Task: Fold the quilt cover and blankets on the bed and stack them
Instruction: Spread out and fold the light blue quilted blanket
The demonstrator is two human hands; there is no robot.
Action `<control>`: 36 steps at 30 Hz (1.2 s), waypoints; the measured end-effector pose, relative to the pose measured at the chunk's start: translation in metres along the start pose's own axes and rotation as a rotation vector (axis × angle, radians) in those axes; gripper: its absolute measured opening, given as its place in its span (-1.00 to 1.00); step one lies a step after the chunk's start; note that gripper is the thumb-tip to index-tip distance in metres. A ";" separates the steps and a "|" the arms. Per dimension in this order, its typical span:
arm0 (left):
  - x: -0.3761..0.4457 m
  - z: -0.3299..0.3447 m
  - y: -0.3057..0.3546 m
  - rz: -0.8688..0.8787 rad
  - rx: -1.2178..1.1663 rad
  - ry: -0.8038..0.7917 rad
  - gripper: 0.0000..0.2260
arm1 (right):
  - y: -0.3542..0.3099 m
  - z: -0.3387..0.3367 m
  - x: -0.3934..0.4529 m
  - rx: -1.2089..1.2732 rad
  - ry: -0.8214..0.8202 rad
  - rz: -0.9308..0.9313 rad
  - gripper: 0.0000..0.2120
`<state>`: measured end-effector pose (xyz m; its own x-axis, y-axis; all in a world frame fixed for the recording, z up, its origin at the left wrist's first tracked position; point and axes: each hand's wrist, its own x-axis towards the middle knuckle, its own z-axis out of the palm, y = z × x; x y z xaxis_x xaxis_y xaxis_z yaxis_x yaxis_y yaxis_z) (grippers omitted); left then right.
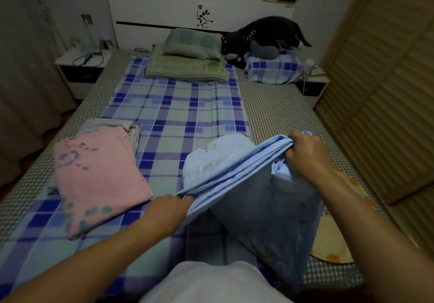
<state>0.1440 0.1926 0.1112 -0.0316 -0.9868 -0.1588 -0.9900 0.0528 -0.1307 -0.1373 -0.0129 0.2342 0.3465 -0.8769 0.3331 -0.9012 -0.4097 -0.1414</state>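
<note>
Light-blue quilt cover [234, 178], near right of bed [270, 105]: mid-fold, layered edge pinched by left hand [170, 208] and right hand [305, 154]; next, likely lay flat, then stack on pink folded blanket [98, 176] at left.

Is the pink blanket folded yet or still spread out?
Folded. The pink blanket lies as a compact rectangle on the bed, atop another folded cloth, with neither hand touching it.

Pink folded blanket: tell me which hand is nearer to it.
Left. The left hand pinches the blue cover just right of the pink folded blanket; the right hand grips the cover's far end, well beyond.
</note>
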 end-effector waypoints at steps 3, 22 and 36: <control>-0.013 0.012 -0.029 0.038 -0.214 0.118 -0.73 | 0.018 -0.004 0.008 -0.030 0.017 0.078 -0.96; -0.035 -0.007 -0.049 -0.008 -0.656 0.655 -0.80 | 0.033 0.006 0.008 0.037 -0.017 0.161 -0.95; -0.029 -0.039 -0.054 -0.426 -0.918 0.547 -0.34 | 0.027 0.003 -0.002 0.038 0.021 0.162 -0.97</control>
<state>0.1932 0.2127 0.1607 0.4963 -0.8442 0.2023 -0.6543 -0.2107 0.7263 -0.1609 -0.0232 0.2267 0.1919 -0.9268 0.3227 -0.9341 -0.2734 -0.2296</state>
